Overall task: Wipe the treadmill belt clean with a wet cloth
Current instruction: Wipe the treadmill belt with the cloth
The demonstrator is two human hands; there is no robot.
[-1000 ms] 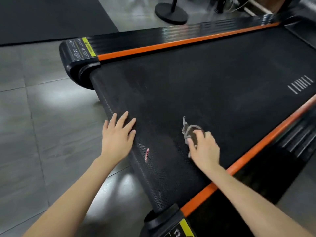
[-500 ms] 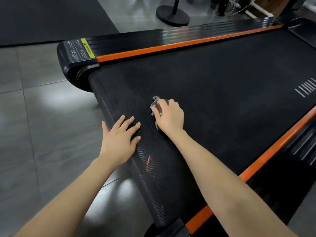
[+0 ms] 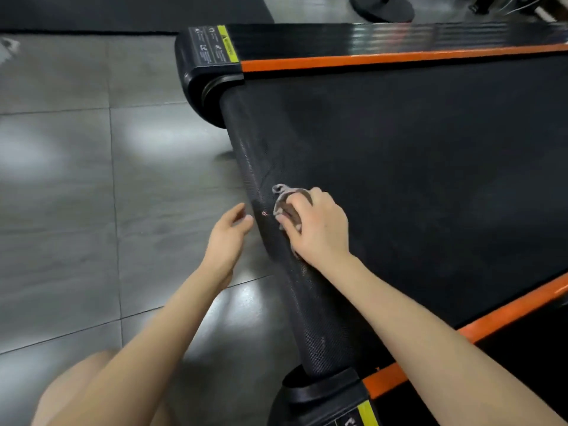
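The black textured treadmill belt (image 3: pixel 415 167) fills the right of the head view, curving down over its rear roller. My right hand (image 3: pixel 319 229) grips a small grey cloth (image 3: pixel 284 196) and presses it on the belt close to the rear edge. My left hand (image 3: pixel 226 238) hovers just off the belt's rear edge, over the floor, fingers loosely bent and holding nothing. The cloth is mostly hidden under my right fingers.
Orange side rails (image 3: pixel 384 58) run along both sides of the belt, with black end caps (image 3: pixel 209 75) carrying yellow warning labels. Grey floor tiles (image 3: pixel 92 179) lie to the left. A round black stand base (image 3: pixel 382 7) sits beyond the treadmill. My knee (image 3: pixel 76 392) shows at bottom left.
My right hand slid the cloth leftward across the belt toward its rear edge. My left hand lifted off the belt and now hangs beside the edge. The view shifted right.
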